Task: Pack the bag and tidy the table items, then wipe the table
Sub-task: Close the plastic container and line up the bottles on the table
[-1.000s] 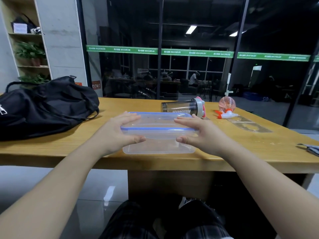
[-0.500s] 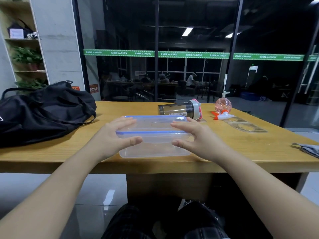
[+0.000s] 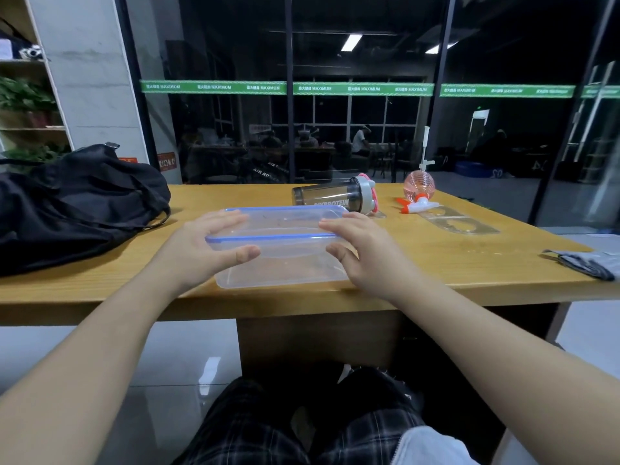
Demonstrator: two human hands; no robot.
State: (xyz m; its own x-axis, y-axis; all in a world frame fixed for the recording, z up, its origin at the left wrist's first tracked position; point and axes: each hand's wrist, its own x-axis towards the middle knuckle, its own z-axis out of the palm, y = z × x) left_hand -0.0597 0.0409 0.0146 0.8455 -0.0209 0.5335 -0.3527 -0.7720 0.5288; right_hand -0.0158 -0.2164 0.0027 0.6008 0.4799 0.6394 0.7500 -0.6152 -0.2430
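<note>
We sit at the wooden table (image 3: 436, 263). A black duffel bag (image 3: 73, 206) slumps at its left end. Near the front edge rests a clear lidded food container (image 3: 285, 260); our left hand (image 3: 198, 250) and right hand (image 3: 365, 253) grip its ends, fingers on the lid, thumbs against the wall. Behind lie a shaker bottle (image 3: 335, 198), a pink spray bottle (image 3: 417, 193), and a grey cloth (image 3: 587, 263) far right.
</note>
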